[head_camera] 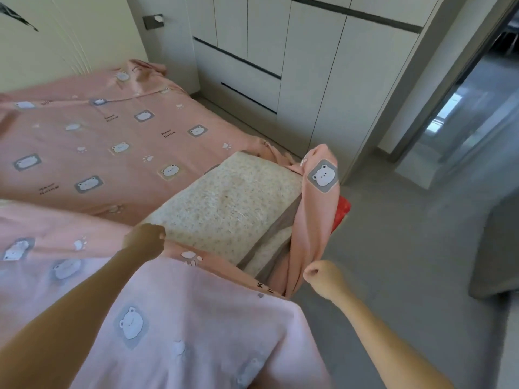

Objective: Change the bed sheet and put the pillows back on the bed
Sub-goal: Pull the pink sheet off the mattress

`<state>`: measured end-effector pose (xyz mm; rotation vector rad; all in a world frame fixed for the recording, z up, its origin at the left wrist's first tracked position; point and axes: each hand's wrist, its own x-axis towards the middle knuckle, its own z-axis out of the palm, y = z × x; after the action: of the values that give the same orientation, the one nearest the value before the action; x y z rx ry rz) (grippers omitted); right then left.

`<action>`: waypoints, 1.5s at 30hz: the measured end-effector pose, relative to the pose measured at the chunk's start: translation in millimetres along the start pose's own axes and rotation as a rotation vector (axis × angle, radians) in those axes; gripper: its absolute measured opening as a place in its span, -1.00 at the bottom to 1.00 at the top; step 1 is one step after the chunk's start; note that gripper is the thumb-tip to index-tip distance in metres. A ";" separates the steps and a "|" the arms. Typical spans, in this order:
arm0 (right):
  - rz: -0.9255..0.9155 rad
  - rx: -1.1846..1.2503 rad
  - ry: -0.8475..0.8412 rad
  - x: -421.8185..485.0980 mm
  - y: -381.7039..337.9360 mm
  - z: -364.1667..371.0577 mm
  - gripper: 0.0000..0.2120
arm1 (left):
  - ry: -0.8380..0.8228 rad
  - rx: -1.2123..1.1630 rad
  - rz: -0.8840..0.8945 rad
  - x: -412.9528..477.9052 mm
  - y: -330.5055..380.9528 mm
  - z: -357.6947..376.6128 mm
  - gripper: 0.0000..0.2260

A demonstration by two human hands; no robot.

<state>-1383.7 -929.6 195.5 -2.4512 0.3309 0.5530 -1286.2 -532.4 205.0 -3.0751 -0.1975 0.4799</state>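
A padded headboard [56, 37] fills the upper left of the frame. Below it, the pink sheet [92, 141], printed with bear faces and paw marks, lies spread over the bed across the left and middle of the frame, and a fold of it is bunched in the lower foreground.

The left forearm rises from the lower left corner towards the centre. The left hand [144, 238] is curled into a fist on the sheet's edge, right at the near side of the bare mattress [230, 203]. The mattress's speckled corner shows uncovered at the centre of the frame.

Right of that corner, a strip of the sheet stands up and drapes down the mattress side. The right hand [323, 276] pinches its lower end with closed fingers, and its forearm reaches in from the lower right.

A red object [343, 207] shows just behind the strip. A pale wardrobe [309, 80] runs along the top centre, with grey floor [407, 248] and a doorway [463, 113] on the right.
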 end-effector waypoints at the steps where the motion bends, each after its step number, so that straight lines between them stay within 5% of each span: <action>1: -0.016 -0.021 0.020 19.0 -4.5 -9.4 -0.78 | 0.003 -0.014 -0.009 11.6 4.8 1.1 -0.75; 11: -0.145 -0.061 -0.053 198.6 -69.4 -56.1 -0.45 | -0.104 -0.376 -0.126 124.6 85.1 29.1 -0.52; 19: -0.105 -0.365 -0.136 366.2 -96.7 -31.6 -0.15 | -0.104 -0.332 -0.338 178.4 98.5 62.8 -0.39; 23: -0.181 -0.577 -0.011 439.3 -91.6 -20.2 -0.07 | -0.142 -0.228 -0.356 230.6 88.4 81.0 -0.35; 30: -0.190 -0.286 -0.008 520.9 -66.1 -20.7 0.20 | -0.196 -0.208 -0.383 336.2 93.4 94.5 -0.27; 33: -0.280 -0.273 0.118 532.5 -64.1 -12.0 0.09 | -0.186 -0.247 -0.373 365.6 92.9 97.9 -0.20; 40: -0.813 -0.130 0.653 528.2 -163.7 -30.6 -0.68 | -0.045 -0.301 -0.453 370.0 86.7 82.4 -0.28; 45: -0.990 -0.216 0.759 608.7 -270.7 -67.9 -0.69 | 0.189 -0.466 -0.625 397.2 59.9 28.1 -0.42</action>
<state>-729.7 -820.9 101.3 -2.5324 -0.6748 -0.7971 -912.3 -540.8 55.8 -3.1767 -1.3764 0.1168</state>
